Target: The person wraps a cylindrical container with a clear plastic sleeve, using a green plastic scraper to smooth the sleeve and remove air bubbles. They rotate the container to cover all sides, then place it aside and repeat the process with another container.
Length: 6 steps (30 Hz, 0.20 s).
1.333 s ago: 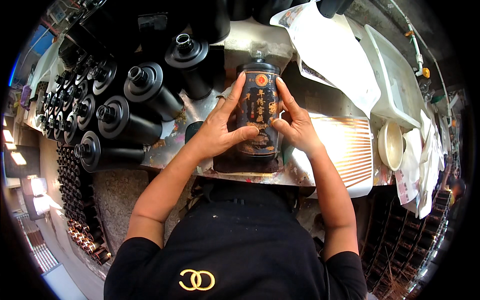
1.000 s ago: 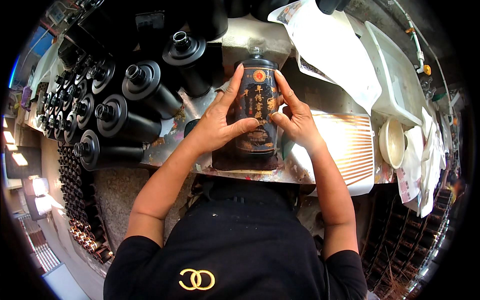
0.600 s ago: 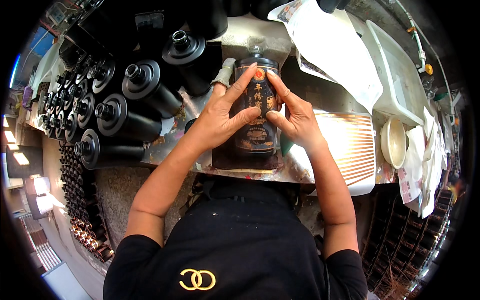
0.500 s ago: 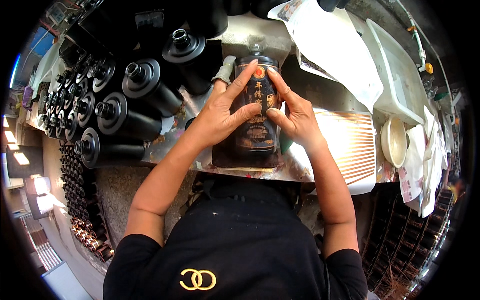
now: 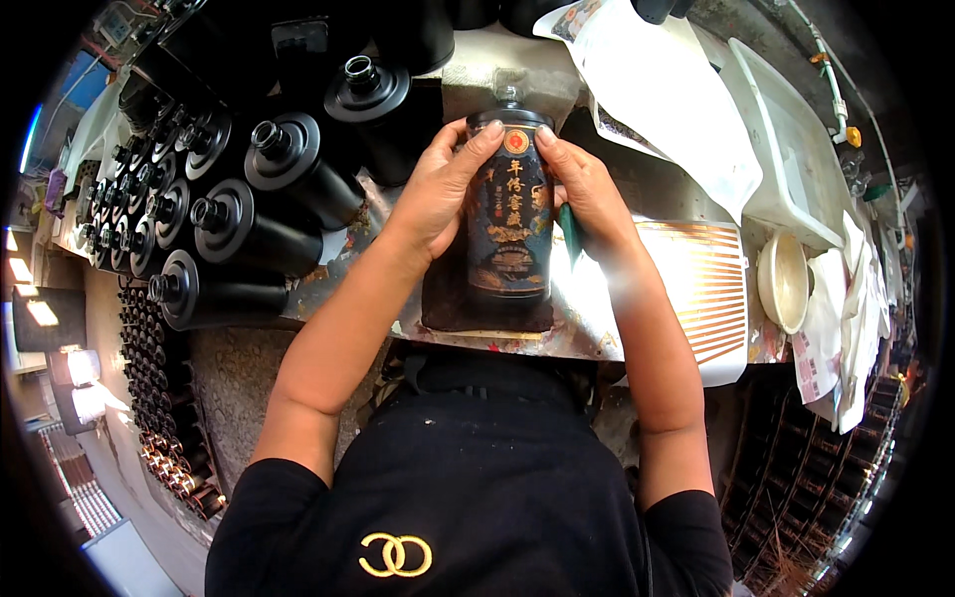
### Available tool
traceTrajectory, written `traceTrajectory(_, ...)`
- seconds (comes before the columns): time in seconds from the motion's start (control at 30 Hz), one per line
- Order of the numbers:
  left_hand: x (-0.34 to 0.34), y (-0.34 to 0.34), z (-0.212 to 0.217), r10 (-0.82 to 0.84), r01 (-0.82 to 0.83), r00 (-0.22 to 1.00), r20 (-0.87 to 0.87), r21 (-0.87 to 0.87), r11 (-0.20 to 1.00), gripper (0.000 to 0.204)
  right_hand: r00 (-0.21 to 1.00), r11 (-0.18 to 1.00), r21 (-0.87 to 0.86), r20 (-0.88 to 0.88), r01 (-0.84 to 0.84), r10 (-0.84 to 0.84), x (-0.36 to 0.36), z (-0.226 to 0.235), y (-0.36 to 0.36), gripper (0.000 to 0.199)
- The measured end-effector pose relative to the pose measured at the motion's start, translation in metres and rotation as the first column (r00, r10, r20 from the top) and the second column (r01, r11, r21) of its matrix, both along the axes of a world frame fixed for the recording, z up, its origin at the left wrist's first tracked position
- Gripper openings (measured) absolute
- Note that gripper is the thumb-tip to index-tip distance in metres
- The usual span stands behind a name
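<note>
A black bottle with gold lettering, a red-and-gold round emblem and gold scenery lies at the middle of the bench, its clear neck pointing away from me. My left hand grips its left side near the shoulder, thumb on the front and fingers curled out of sight. On the opposite side my right hand does the same, with its thumb beside the emblem. A green flat piece sticks out beneath my right palm; whether the hand holds it, I cannot tell. Under the bottle is a dark pad.
Several plain black bottles crowd the left, necks toward the lower left. Right of my hand lies a white sheet with gold stripes. Beyond are white sheets, a white tray and a cream bowl. The bench edge runs before me.
Both hands have gone from fingers and thumbs laid flat on the bottle's front to gripping its sides near the shoulder. The wrapped left fingertip is now hidden, and more of the green piece shows.
</note>
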<state>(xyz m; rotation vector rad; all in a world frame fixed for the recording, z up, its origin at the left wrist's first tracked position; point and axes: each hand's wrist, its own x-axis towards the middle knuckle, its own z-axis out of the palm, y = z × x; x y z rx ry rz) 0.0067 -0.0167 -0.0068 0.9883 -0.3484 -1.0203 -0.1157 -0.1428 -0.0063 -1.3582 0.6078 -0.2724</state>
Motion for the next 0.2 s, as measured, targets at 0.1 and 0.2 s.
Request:
traceTrajectory(0.1, 0.0021, -0.0034, -0.0068, 0.017, -0.017, 1.000, 0.018, 0.001, 1.000, 0.058, 1.000, 1.000, 0.005, 0.024, 0.009, -0.010, 0.0012, -0.0006, 0.0007, 0.052)
traceTrajectory(0.2, 0.0038, -0.0052, -0.0086, 0.019, -0.019, 1.000, 0.018, -0.002, 1.000, 0.059, 0.999, 0.999, 0.028, 0.034, 0.027, -0.028, 0.0038, -0.0021, 0.0019, 0.055)
